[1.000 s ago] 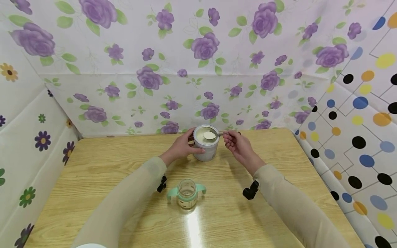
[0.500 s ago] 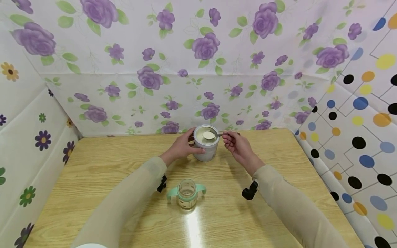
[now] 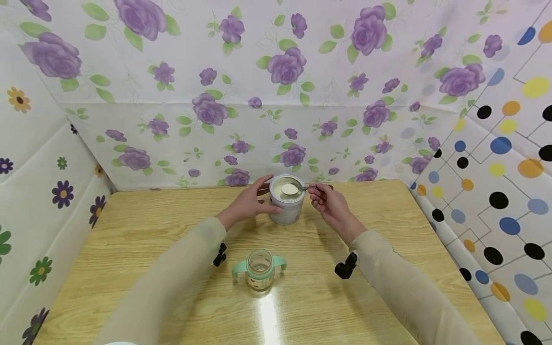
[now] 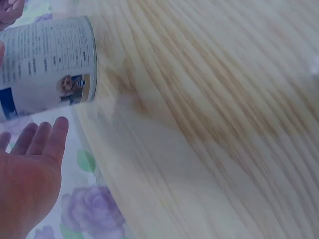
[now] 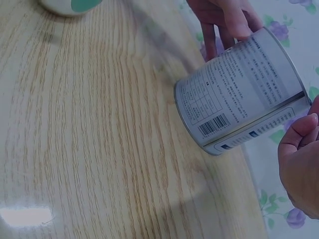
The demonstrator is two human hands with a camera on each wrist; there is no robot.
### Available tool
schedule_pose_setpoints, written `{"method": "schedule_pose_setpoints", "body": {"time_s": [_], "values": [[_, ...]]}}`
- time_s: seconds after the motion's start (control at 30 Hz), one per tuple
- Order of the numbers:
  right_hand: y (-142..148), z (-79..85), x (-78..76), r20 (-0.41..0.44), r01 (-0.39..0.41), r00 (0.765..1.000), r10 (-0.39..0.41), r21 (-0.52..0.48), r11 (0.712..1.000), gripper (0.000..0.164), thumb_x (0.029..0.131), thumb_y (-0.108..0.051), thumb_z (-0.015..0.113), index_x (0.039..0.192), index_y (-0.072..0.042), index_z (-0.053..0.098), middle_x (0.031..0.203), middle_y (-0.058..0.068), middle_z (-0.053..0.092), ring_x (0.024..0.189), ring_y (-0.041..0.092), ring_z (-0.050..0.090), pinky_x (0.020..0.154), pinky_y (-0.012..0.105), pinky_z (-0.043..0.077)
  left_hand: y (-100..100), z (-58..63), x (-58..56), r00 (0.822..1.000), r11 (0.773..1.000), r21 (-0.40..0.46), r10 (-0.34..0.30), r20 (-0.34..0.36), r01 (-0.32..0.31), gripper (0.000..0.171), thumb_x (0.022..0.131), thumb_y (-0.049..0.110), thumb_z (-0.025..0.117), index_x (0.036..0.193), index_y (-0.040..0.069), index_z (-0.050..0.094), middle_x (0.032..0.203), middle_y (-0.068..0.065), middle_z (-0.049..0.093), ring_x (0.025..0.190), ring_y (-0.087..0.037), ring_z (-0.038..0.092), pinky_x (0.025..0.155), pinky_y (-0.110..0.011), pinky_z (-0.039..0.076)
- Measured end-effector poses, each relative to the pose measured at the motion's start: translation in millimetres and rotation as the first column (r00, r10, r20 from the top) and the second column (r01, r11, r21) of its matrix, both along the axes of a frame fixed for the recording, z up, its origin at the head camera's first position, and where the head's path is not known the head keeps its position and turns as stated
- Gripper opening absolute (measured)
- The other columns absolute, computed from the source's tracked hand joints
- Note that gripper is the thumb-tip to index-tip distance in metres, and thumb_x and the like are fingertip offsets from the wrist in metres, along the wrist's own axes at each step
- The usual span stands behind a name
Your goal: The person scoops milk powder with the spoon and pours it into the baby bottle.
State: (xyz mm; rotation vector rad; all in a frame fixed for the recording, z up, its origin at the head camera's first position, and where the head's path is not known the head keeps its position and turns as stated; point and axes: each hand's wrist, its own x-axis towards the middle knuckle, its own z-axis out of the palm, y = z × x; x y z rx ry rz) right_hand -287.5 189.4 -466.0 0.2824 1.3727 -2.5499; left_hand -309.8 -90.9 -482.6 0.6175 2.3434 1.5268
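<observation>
A silver milk powder tin [image 3: 286,216] stands uncovered near the table's back edge, with pale powder inside. My right hand [image 3: 331,205] pinches the handle of a metal spoon [image 3: 306,187] from the right; its bowl, heaped with powder, is over the tin's mouth. On the tin's left is my left hand [image 3: 247,204], thumb at the front of its wall. In the left wrist view that hand's fingers [image 4: 54,142] are straight, with a gap between them and the tin. Nearer to me stands a clear baby bottle [image 3: 260,278] with two mint-green handles and no lid.
The wooden table [image 3: 151,239] ends at a wall hung with purple-flowered cloth [image 3: 207,148]. Patterned sheets hang at both sides, the dotted sheet [image 3: 500,201] on the right. A black wrist camera [image 3: 346,266] sticks out below the right sleeve.
My left hand has loosened and drawn slightly left from the tin, its forearm shifting left too. The heaped spoon has moved very slightly left over the tin. The bottle has stayed put.
</observation>
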Motion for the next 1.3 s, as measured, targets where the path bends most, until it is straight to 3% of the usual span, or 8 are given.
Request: {"method": "schedule_pose_setpoints", "body": {"time_s": [0.17,0.33,0.57,0.73,0.9,1.07,1.3], "values": [[1,-2.1,-0.2,0.01,0.007,1.0,-0.006,-0.009,1.0,0.031,0.117,-0.018,0.048,0.11,0.0,0.071,0.082,0.001,0.074,0.07,0.008,0.067,0.064,0.019,0.053,-24,5.8,10.1,1.0,1.0,-0.028,-0.008,0.016,0.008,0.105,0.09,0.027,0.09,0.172,0.022,0.025,0.17,-0.017,0.036,0.155,-0.039,0.039,0.12,-0.056,0.044],[1,-1.5,0.2,0.008,0.002,1.0,-0.002,-0.014,1.0,0.031,0.117,-0.019,0.048,0.11,0.0,0.071,0.083,0.002,0.074,0.071,0.009,0.067,0.064,0.019,0.054,-50,16.0,27.6,0.999,1.0,-0.012,-0.028,0.041,0.029,0.099,0.093,0.025,0.088,0.171,0.021,0.027,0.171,-0.016,0.036,0.156,-0.039,0.038,0.122,-0.057,0.042],[3,3.1,3.5,-0.009,-0.029,1.0,0.029,0.008,1.0,0.031,0.117,-0.019,0.047,0.11,-0.001,0.071,0.084,0.001,0.075,0.073,0.009,0.066,0.065,0.02,0.054,-75,30.8,62.2,0.992,0.993,0.063,-0.103,0.072,0.098,0.088,0.098,0.015,0.081,0.17,0.02,0.031,0.171,-0.013,0.036,0.157,-0.037,0.036,0.125,-0.058,0.036],[4,5.0,4.2,-0.015,-0.049,0.999,0.049,0.016,0.999,0.03,0.117,-0.019,0.047,0.113,-0.001,0.07,0.085,0.002,0.075,0.073,0.009,0.067,0.066,0.02,0.055,-83,34.8,93.4,0.987,0.98,0.138,-0.152,0.06,0.143,0.08,0.101,0.014,0.077,0.169,0.012,0.033,0.17,-0.017,0.037,0.155,-0.04,0.038,0.124,-0.06,0.036],[4,3.9,2.5,-0.021,-0.046,0.999,0.046,0.03,0.999,0.031,0.118,-0.018,0.044,0.113,-0.001,0.07,0.086,0.001,0.074,0.074,0.008,0.066,0.066,0.02,0.054,-84,28.2,120.6,0.985,0.972,0.17,-0.17,0.035,0.162,0.08,0.1,0.014,0.078,0.167,0.009,0.035,0.169,-0.017,0.038,0.154,-0.042,0.039,0.123,-0.06,0.037],[3,3.6,0.8,-0.027,-0.04,0.999,0.04,0.028,0.999,0.032,0.118,-0.017,0.043,0.114,0.0,0.069,0.085,0.001,0.074,0.074,0.008,0.066,0.065,0.019,0.053,-79,13.1,142.7,0.99,0.981,0.135,-0.14,0.007,0.137,0.089,0.092,0.018,0.088,0.166,0.011,0.039,0.167,-0.014,0.043,0.152,-0.04,0.043,0.122,-0.058,0.04],[1,5.4,0.8,-0.023,-0.038,0.999,0.038,0.014,0.999,0.033,0.117,-0.018,0.045,0.108,-0.003,0.072,0.086,0.0,0.074,0.074,0.008,0.066,0.066,0.019,0.053,-67,-3.2,159.6,0.993,0.987,0.107,-0.115,-0.019,0.117,0.094,0.085,0.017,0.094,0.164,0.017,0.044,0.163,-0.009,0.05,0.148,-0.036,0.049,0.121,-0.056,0.043]]}}
